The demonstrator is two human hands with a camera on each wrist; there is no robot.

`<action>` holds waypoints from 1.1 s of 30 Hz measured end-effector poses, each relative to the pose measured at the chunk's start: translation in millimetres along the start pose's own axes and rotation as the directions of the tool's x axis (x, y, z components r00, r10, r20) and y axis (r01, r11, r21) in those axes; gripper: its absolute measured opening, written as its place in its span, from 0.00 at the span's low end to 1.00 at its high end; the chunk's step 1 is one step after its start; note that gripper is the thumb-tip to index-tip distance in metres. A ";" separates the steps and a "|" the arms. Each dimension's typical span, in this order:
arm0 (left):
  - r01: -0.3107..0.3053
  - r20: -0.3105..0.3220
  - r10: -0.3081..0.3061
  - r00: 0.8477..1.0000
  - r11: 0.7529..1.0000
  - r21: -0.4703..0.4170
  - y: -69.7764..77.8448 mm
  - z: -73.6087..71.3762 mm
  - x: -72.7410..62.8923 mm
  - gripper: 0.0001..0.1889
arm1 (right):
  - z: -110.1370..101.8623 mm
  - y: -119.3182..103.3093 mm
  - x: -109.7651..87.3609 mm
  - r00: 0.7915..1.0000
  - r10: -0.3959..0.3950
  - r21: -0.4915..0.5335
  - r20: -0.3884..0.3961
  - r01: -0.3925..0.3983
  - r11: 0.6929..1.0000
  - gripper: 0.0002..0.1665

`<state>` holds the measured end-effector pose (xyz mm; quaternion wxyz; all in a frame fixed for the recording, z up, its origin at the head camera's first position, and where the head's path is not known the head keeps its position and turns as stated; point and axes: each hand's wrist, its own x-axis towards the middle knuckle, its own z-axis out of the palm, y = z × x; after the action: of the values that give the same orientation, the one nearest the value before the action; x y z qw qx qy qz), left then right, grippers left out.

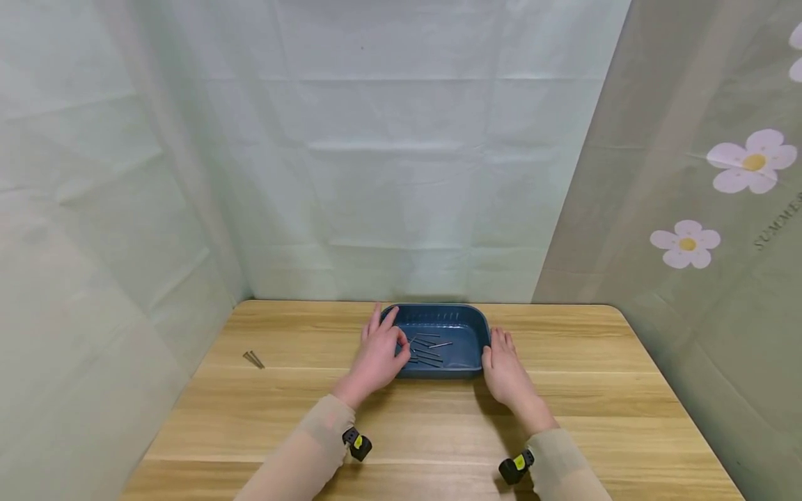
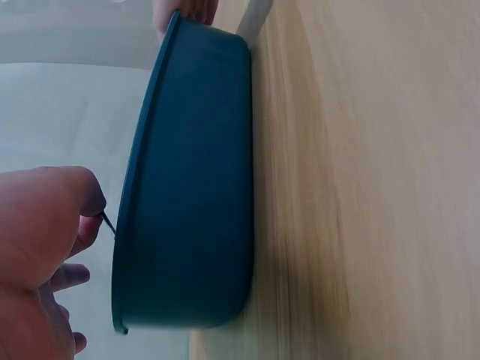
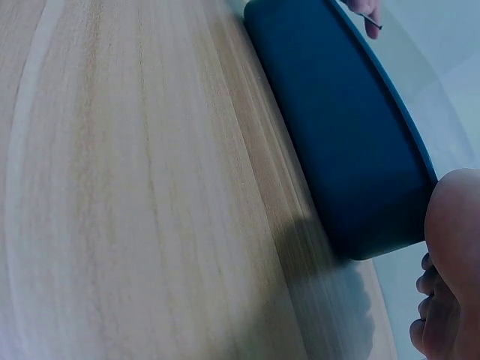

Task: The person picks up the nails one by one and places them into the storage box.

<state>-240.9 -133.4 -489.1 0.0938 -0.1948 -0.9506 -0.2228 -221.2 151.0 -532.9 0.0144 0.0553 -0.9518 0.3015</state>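
Observation:
A dark blue rectangular tray (image 1: 465, 351) stands on the table, with several thin metal nails (image 1: 429, 353) lying loose in its left half. My left hand (image 1: 376, 356) is over the tray's left end, its thumb and index finger pinching a nail (image 2: 109, 223) that dips behind the rim in the left wrist view. The other left fingers are spread. Against the tray's right end rests my right hand (image 1: 506, 374), fingers straight, thumb at the near corner of the rim. The held nail's lower end is hidden in the left wrist view.
A few more nails (image 1: 253, 359) lie close together on the left part of the wooden table (image 1: 426, 431). Pale curtains (image 1: 388, 153) hang behind and at both sides of it, right up to its back edge. Each wrist carries a small black camera (image 1: 357, 444).

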 end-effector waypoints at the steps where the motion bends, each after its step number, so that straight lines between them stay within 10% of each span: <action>1: -0.007 0.008 0.007 1.000 1.000 0.004 0.6 1.8 0.9 0.12 | 0.6 0.2 -0.1 1.000 0.001 0.001 -0.002 -0.001 1.000 0.36; 19: -0.046 0.300 0.013 0.954 0.994 0.100 25.7 20.3 38.1 0.12 | -1.7 -0.2 0.1 1.000 -0.009 0.012 -0.011 0.010 1.000 0.35; 33: -0.213 0.358 0.121 0.926 0.949 0.232 47.0 42.7 66.2 0.11 | -2.9 -0.2 1.1 1.000 -0.003 0.018 -0.005 0.003 1.000 0.36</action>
<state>-285.4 -53.2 -491.1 -0.0272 -0.2967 -0.9534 -0.0468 -222.3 152.4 -530.4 0.0169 0.0563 -0.9489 0.3100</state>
